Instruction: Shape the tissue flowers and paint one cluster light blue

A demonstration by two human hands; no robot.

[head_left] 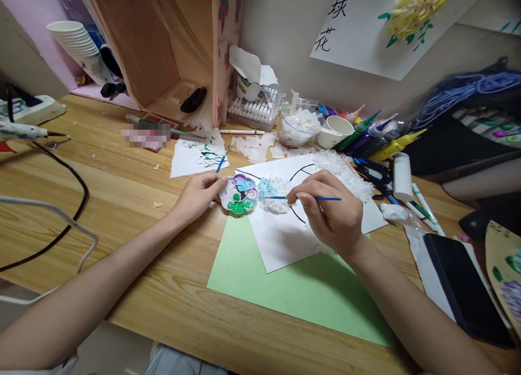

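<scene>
My left hand (200,195) grips the edge of a flower-shaped paint palette (240,207) with green, blue, purple and pink paint in its wells. In my right hand (331,212) is a thin blue paintbrush (319,198), pinched between thumb and fingers. The brush tip points left and meets a tuft of torn white paper pieces (279,204), partly coloured light blue. This tuft sits on a white sheet (266,247) with black curved lines, beside the palette. More white paper pieces (356,182) cover its right side, partly behind my right hand. A green sheet (244,272) lies beneath.
Behind the sheet stand a plastic bowl of paper scraps (299,128), a paper cup (336,131) and several paint bottles (385,144). Scissors (372,171), a glue stick (402,177) and a phone (464,288) lie right. A glue gun (24,129) and cables are left.
</scene>
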